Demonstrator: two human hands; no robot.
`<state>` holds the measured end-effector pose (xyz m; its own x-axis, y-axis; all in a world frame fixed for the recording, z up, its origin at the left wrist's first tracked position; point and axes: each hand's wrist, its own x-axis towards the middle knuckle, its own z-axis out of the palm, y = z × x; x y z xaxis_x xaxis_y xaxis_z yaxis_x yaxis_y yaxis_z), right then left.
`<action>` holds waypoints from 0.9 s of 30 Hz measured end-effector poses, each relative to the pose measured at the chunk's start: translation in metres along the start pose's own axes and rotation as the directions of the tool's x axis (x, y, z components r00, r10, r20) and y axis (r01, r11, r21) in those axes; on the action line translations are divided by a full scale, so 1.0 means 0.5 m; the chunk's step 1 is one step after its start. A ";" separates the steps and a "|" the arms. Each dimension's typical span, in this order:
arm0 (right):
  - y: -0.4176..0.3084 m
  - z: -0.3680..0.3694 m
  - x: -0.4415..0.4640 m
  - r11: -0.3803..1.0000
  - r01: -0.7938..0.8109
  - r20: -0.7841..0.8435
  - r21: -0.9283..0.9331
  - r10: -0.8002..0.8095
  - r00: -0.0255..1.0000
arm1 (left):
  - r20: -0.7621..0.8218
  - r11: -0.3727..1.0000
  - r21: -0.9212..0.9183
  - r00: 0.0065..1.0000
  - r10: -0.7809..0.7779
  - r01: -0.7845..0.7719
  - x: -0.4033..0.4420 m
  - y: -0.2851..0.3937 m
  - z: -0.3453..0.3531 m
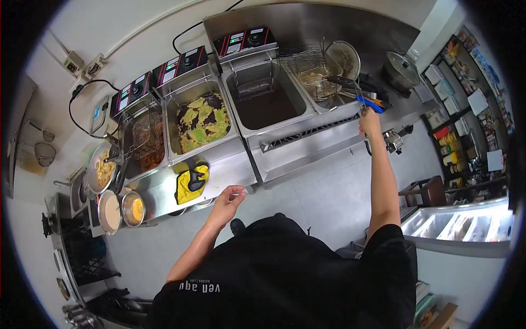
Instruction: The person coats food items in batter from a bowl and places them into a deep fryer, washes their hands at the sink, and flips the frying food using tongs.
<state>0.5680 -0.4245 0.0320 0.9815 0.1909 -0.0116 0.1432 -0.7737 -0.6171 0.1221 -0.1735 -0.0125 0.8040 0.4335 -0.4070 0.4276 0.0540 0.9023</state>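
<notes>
My right hand [370, 123] reaches to the right end of the fryer counter, its fingers closed at a blue-handled utensil [370, 103] beside other tools. Over the counter's front edge hangs my left hand [230, 202], fingers bent with thumb and fingertips close together; what is between them, if anything, is too small to tell. Near it lies a yellow and black cloth or glove [192, 182]. Green, flat pieces of food [203, 123] float in the oil of one fryer. To its right stands a fryer of dark oil [266, 107].
Fried food fills a bowl [103, 169] at the left, near a bowl of batter [110, 211] and a bowl with yellow contents [133, 208]. A lidded pot [401, 71] and wire baskets [312, 68] stand at the back right. Shelves [466, 104] and a glass-topped freezer [460, 223] are at the right.
</notes>
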 end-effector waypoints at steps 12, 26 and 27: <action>0.139 0.093 0.090 0.993 0.062 0.348 0.097 -0.092 0.933 | 0.008 0.996 0.084 1.000 0.021 -0.021 -0.005 -0.018 0.027; -0.098 0.193 0.149 0.894 -0.383 0.541 0.232 0.208 0.815 | -0.227 0.839 0.521 0.922 0.314 -0.158 -0.059 -0.079 -0.071; -0.049 0.212 0.202 0.895 -0.386 0.542 0.225 0.215 0.813 | -0.280 0.868 0.483 0.918 0.281 -0.118 -0.071 -0.087 -0.089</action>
<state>0.6502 -0.3221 -0.0375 0.7598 0.3162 -0.5681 -0.2794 -0.6301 -0.7245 0.0567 -0.1510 -0.0308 0.7428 0.6647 -0.0809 0.4755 -0.4386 0.7626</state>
